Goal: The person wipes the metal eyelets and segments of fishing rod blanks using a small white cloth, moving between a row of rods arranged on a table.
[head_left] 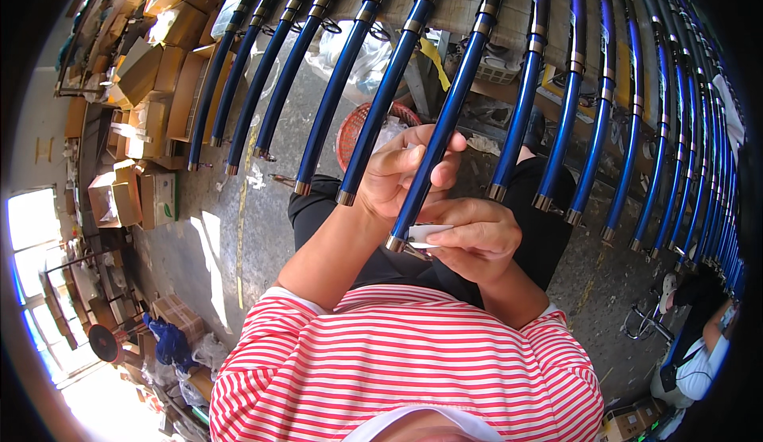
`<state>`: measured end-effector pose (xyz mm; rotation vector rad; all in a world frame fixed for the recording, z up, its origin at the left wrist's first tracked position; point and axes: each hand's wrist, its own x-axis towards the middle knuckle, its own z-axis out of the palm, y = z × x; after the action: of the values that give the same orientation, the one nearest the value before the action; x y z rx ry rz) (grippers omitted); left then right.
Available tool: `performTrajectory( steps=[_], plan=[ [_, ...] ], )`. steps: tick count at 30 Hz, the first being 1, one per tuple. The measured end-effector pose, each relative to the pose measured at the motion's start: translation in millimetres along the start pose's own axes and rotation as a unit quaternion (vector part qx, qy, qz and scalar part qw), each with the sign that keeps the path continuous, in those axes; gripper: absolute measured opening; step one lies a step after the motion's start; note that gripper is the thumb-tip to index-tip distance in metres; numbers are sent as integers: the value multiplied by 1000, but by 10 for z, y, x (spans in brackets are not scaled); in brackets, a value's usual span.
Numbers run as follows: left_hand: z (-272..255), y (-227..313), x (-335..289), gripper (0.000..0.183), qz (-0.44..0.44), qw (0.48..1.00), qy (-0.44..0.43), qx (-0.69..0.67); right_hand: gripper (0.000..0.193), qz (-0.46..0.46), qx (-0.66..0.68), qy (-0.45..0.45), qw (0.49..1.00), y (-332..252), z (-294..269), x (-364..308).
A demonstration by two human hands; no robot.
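Observation:
A glossy blue fishing rod (450,136) with a silver end cap points down toward my lap. Around its lower part my left hand (389,173) is closed, its thumb on the near left side and fingertips showing past the right edge. Just below, my right hand (479,239) pinches a small white piece (429,235), flat like paper or a label, held against the rod near its cap. Part of that piece is hidden behind the rod and my fingers. Neighbouring blue rods (343,112) hang in a row on both sides, apart from my hands.
A red plastic basket (350,141) stands on the concrete floor (274,271) beyond my left hand. Cardboard boxes (151,116) pile up at the left. The rods rest across a covered bench (461,5) at the top. Another person (699,362) sits at the lower right.

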<state>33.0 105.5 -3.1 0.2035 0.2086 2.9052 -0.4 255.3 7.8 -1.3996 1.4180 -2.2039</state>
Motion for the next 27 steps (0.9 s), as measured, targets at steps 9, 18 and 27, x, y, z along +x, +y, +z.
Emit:
performTrajectory(
  steps=[9,18,27],
  plan=[
    [-2,7,19,40,-1,1000,-5,4,16,-2,6,0,1000,-10,8,-2],
    [59,21,56,40,-7,998,14,58,19,-3,18,-2,1000,-25,7,1],
    [120,66,54,40,-21,985,51,163,21,-5,16,0,1000,-13,3,-12]
  ],
)
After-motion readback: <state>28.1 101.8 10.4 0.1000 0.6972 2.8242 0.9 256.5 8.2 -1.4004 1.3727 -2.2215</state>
